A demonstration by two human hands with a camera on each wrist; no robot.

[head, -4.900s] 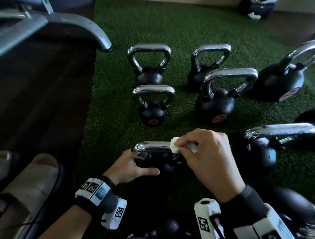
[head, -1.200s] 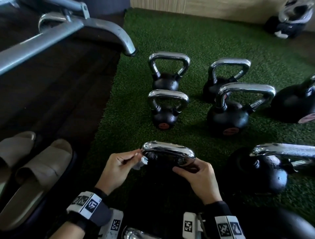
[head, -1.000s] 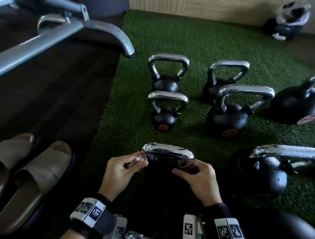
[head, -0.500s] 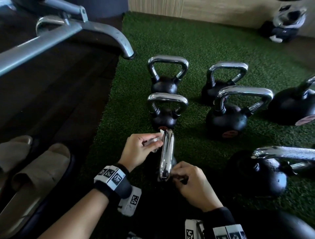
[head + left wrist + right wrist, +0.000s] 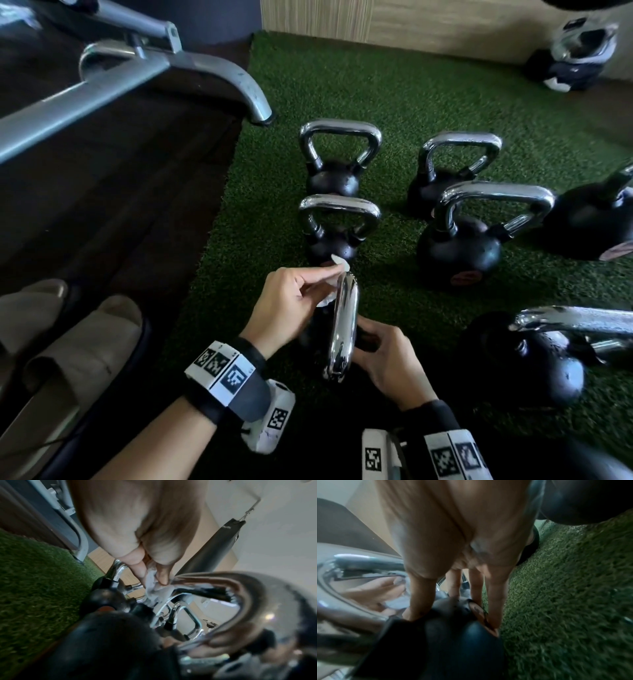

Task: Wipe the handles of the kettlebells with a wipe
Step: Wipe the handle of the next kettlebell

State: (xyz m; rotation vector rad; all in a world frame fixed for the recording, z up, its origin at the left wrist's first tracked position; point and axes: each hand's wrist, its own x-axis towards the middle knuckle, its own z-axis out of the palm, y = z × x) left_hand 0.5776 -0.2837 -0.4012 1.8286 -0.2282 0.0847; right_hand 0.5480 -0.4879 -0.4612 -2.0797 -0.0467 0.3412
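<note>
The nearest kettlebell stands on green turf, its chrome handle (image 5: 342, 329) turned so it runs away from me. My left hand (image 5: 291, 305) pinches a small white wipe (image 5: 338, 269) between thumb and fingers against the far end of that handle. The left wrist view shows the crumpled wipe (image 5: 154, 588) pressed on the chrome bend (image 5: 248, 601). My right hand (image 5: 387, 366) grips the kettlebell low on its near right side. In the right wrist view its thumb and fingers (image 5: 494, 601) sit spread round the black ball (image 5: 453, 642).
Several other kettlebells stand beyond and to the right: two small ones (image 5: 337, 161) (image 5: 337, 233) straight ahead, larger ones (image 5: 472, 240) (image 5: 534, 359) at right. A grey metal bench frame (image 5: 171, 68) and dark floor lie left. Beige shoes (image 5: 68, 359) are near left.
The wipe passed from my right hand to my left. The kettlebell was turned a quarter, so its handle now points away. My left hand moved the wipe to the far end.
</note>
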